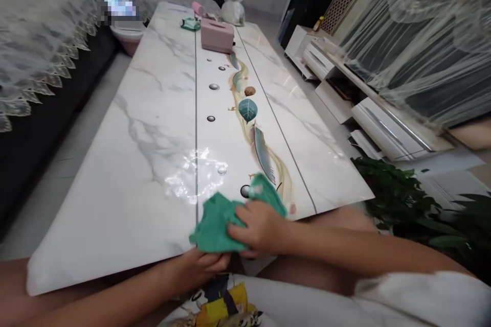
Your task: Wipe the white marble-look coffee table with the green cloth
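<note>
A crumpled green cloth is bunched over the near edge of the white marble-patterned table. My right hand is closed on it, fingers curled into the folds, and a flap of the cloth sticks out beyond the knuckles. Just below and to the left, my left hand has its fingers curled at the cloth's lower edge, pinching it; the fingertips are partly hidden. Printed leaves, a feather and dark round dots run along the tabletop's middle strip.
Toward the far end stand a pink tissue box, a small green packet and a white plastic bag. A lace-covered sofa lines the left. On the right are a white cabinet and a leafy plant.
</note>
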